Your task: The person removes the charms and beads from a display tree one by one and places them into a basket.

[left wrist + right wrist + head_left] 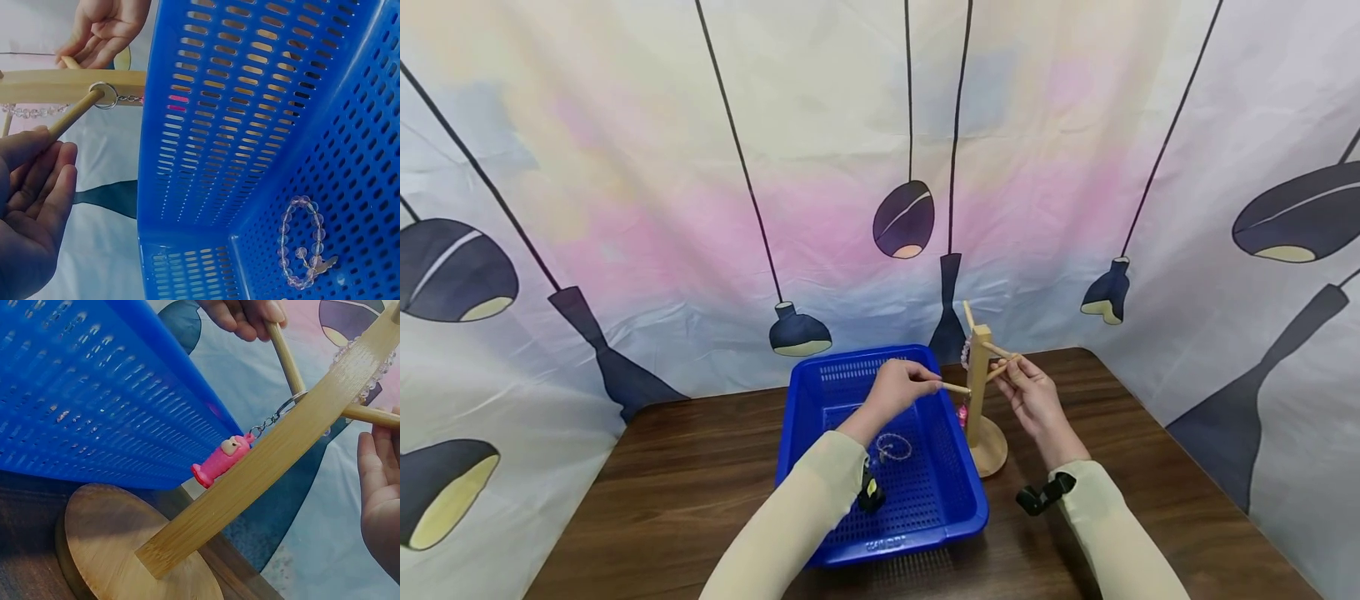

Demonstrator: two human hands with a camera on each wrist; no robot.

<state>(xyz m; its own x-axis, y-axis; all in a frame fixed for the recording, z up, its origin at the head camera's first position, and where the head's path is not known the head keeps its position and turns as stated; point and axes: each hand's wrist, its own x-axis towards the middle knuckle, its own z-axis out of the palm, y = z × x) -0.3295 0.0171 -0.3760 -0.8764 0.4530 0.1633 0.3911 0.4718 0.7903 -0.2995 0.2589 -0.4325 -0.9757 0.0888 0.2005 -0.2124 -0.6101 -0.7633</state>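
A wooden stand (978,375) with a round base (106,544) and several pegs stands on the table beside the blue basket. My left hand (898,390) pinches the tip of its left peg (74,116) between thumb and finger. From that peg hangs a pink figure keychain (224,459), its metal ring (104,95) looped round the peg near the post. On the other side, my right hand (1030,400) pinches the end of a right-hand peg (372,416). A clear beaded bracelet (966,352) hangs high on the stand, partly hidden by the post.
The blue perforated basket (958,508) sits left of the stand, under my left forearm. Another beaded bracelet (302,244) with a small charm lies on its floor. Dark wooden tabletop (700,483) extends around them, and a lamp-printed cloth (820,167) hangs behind.
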